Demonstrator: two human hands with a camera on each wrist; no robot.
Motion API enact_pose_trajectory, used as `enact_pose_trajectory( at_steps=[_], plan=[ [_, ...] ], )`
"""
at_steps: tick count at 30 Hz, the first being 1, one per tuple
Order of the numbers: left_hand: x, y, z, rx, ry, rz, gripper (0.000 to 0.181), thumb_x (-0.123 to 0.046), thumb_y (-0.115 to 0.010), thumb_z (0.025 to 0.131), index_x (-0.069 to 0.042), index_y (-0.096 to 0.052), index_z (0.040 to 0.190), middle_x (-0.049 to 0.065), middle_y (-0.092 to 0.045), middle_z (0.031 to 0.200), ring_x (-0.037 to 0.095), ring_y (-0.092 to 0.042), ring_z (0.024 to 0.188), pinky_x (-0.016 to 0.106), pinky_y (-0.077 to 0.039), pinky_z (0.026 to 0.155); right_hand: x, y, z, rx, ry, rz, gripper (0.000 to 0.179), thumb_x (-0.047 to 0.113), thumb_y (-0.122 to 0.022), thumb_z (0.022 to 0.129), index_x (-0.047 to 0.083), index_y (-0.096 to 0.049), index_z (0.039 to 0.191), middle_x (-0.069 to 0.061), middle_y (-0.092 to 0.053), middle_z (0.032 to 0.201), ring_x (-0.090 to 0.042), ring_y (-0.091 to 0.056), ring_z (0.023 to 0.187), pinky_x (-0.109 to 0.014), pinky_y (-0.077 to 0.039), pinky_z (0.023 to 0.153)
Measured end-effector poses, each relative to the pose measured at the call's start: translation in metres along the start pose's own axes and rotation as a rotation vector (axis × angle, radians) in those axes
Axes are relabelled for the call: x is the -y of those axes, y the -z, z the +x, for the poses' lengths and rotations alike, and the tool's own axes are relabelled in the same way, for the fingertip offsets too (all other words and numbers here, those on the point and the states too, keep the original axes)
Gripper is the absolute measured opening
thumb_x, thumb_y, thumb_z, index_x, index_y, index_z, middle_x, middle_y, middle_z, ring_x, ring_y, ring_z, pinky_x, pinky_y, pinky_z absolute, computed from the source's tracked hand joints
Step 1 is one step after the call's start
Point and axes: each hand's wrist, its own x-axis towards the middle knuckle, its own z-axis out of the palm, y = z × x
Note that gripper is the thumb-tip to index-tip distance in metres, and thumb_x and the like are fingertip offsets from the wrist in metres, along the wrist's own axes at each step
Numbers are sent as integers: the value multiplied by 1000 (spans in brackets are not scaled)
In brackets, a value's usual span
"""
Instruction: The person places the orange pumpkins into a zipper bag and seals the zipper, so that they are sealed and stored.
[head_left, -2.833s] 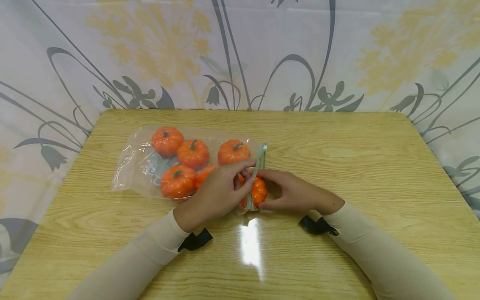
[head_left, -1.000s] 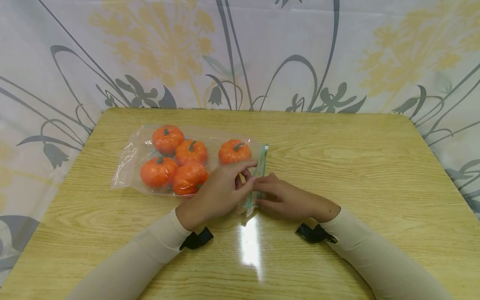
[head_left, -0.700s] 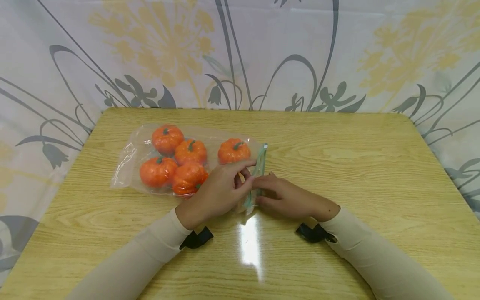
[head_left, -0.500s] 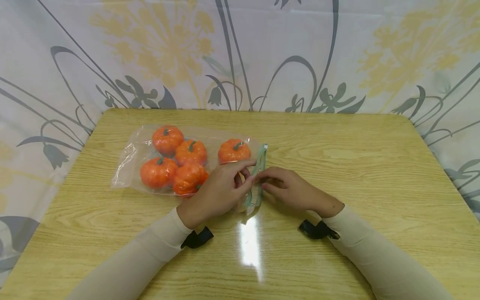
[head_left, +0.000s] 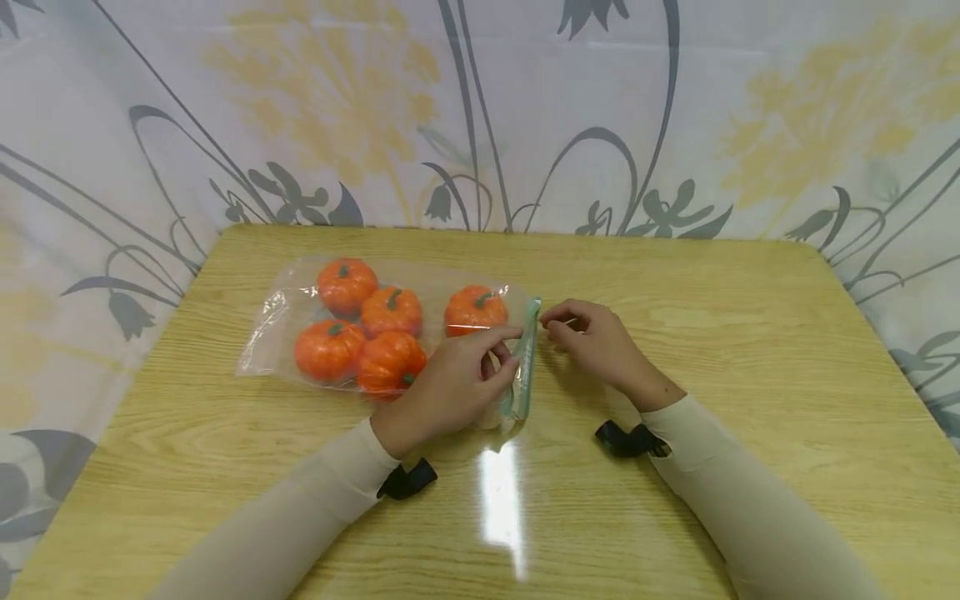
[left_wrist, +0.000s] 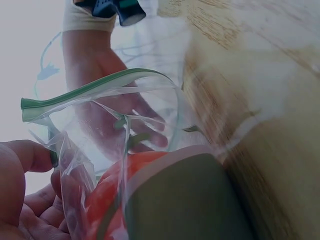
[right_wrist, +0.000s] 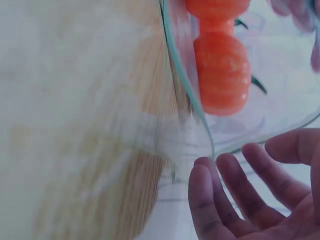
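Note:
A clear zip bag (head_left: 258, 342) lies flat on the table, its green-edged opening (head_left: 529, 358) facing right. Several small orange pumpkins (head_left: 392, 360) with green stems are inside it; one of them (head_left: 476, 309) sits apart, closer to the opening. My left hand (head_left: 450, 383) lies over the bag's near side and covers part of it. In the left wrist view, its thumb (left_wrist: 30, 154) and a finger pinch the plastic at the mouth. My right hand (head_left: 596, 346) is just right of the opening's far corner, fingers loosely bent and holding nothing; whether the fingertips touch the rim I cannot tell.
The wooden table (head_left: 712, 333) extends to the right of the bag and toward me, with a bright glare spot (head_left: 501, 500) in front of the hands. A floral curtain (head_left: 570, 108) hangs behind the table. Each wrist wears a black strap (head_left: 630, 439).
The right hand held a pumpkin at the opening; that pumpkin went into the bag, and the front-left pumpkins shifted left. The right hand withdrew toward the far corner. The left hand stayed at the mouth.

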Motion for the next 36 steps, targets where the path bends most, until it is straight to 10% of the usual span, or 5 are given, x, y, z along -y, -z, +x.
enact_pose_trajectory(
  at_steps=[21,36],
  plan=[
    [3,-10,-1,39,-5,14,37,-20,-61,98,-10,-62,134,-5,-67,90,7,-57,71,20,-49,61,-20,-5,37,12,-291,171,38,32,-51,103,0,-64,118,-8,-65,74,-16,-60,49,-33,-55,49],
    [-6,3,-5,80,-9,52,37,-19,-60,96,-8,-66,131,-7,-67,83,6,-53,60,20,-44,54,-15,-2,43,80,-317,245,43,39,-52,103,0,-65,113,1,-59,59,-10,-54,44,-25,-45,44]
  ],
)
